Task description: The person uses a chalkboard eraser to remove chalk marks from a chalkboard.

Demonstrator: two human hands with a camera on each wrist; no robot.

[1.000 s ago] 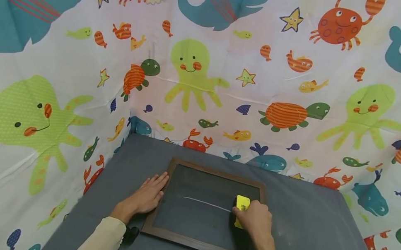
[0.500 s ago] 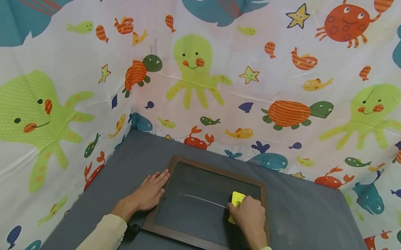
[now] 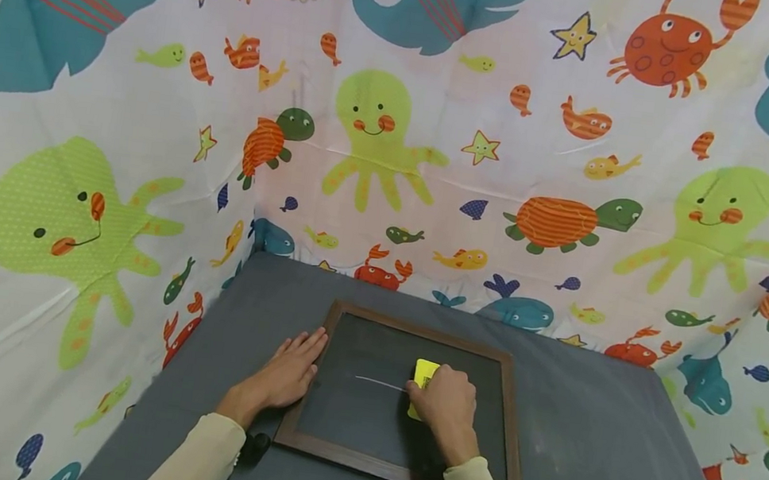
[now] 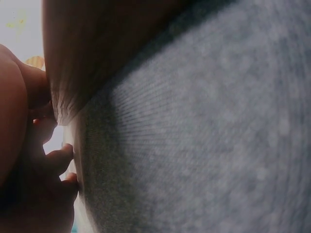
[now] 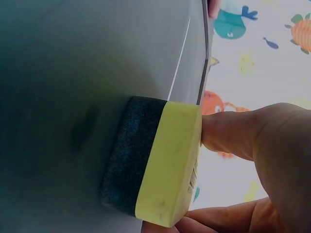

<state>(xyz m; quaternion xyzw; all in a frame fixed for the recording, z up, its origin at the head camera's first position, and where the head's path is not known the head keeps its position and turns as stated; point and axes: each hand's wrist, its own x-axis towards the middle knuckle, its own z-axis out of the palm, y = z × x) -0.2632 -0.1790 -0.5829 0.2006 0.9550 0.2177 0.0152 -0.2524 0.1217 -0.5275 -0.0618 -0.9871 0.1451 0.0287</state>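
A blackboard (image 3: 355,420) in a brown wooden frame lies flat on the grey-covered table. Across its middle runs a short thin white line (image 3: 377,382). My right hand (image 3: 447,404) grips a yellow board eraser (image 3: 422,377) between thumb and fingers, at the right end of that line. In the right wrist view the eraser's dark felt side (image 5: 131,155) lies against the board, and the line meets its upper edge. My left hand (image 3: 282,371) rests on the frame's left side, fingers extended. The left wrist view shows its fingers (image 4: 60,160) beside the frame, partly in shadow.
Grey cloth (image 3: 603,451) covers the table around the board. A white curtain (image 3: 430,222) printed with sea animals stands at the back and both sides. A small dark round object (image 3: 254,448) is by my left wrist.
My right hand has slid the eraser leftward along the white line, which has become shorter from its right end. The left hand stays on the frame.
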